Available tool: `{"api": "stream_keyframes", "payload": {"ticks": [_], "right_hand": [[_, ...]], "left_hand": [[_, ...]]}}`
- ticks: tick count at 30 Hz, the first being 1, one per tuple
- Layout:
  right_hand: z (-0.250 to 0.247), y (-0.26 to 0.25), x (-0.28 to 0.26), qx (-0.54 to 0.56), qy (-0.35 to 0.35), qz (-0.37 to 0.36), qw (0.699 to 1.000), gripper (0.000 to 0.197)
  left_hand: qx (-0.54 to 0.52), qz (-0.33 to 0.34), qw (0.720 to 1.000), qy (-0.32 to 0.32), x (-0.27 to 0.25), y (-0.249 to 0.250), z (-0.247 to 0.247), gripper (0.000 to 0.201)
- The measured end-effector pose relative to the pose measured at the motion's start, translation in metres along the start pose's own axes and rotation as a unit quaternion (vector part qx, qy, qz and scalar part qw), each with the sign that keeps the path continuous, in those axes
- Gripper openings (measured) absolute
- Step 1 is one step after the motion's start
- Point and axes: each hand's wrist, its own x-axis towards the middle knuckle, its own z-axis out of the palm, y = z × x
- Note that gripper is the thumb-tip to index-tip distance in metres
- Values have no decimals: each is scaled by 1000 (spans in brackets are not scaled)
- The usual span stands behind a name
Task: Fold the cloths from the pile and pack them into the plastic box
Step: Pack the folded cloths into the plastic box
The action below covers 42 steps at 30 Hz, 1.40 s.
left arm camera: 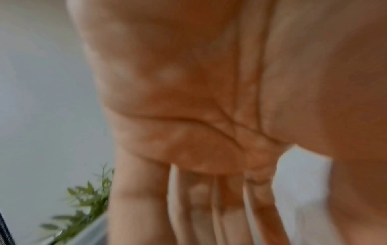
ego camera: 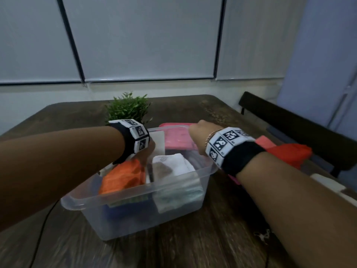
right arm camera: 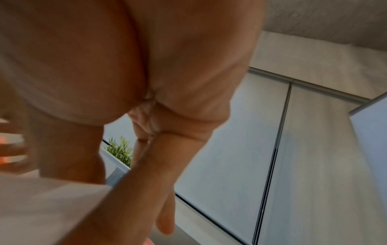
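Wooden table (ego camera: 222, 238): clear plastic box (ego camera: 135, 215) (folded cloths (ego camera: 123, 176) inside).

The plastic box (ego camera: 135, 215) stood open-topped, packed with folded cloths (ego camera: 123, 176). Both forearms crossed its near rim. A plant (ego camera: 128, 108) blocked the table's (ego camera: 193, 248) far edge; loose cloths (ego camera: 286, 151) lined its right edge.

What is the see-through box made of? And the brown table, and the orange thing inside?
The plastic box looks like clear, smooth plastic: cloths show through its walls. The table looks like dark wood with streaky grain, maybe only a wood-look top. The orange cloth looks like soft, fuzzy fabric, perhaps towelling.
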Motion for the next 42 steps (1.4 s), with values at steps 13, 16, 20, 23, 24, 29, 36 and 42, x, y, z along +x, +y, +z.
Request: {"api": "stream_keyframes", "payload": {"ticks": [13,16,20,23,24,29,36,42], "right_hand": [[6,87,-81,121,80,186,972,12],[7,115,-111,82,83,285,951,18],[29,151,-152,74,65,391,915,26],[53,171,-178,87,37,436,895,36],[62,176,-184,91,34,446,890,39],[104,191,-190,135,0,507,851,85],[141,210,-183,315,-74,513,795,111],[145,221,-192,370,-101,486,786,113]], "left_hand": [[-202,203,864,414,-110,145,-75,36],[-271,260,852,365,-111,183,-65,41],[-266,265,889,263,-99,232,-33,34],[-277,247,910,185,-78,255,-8,31],[-290,237,913,163,-73,260,-2,37],[-426,170,887,50,-54,278,19,69],[-566,178,798,-105,-53,300,28,65],[-557,174,805,-104,-47,312,29,52]]}}
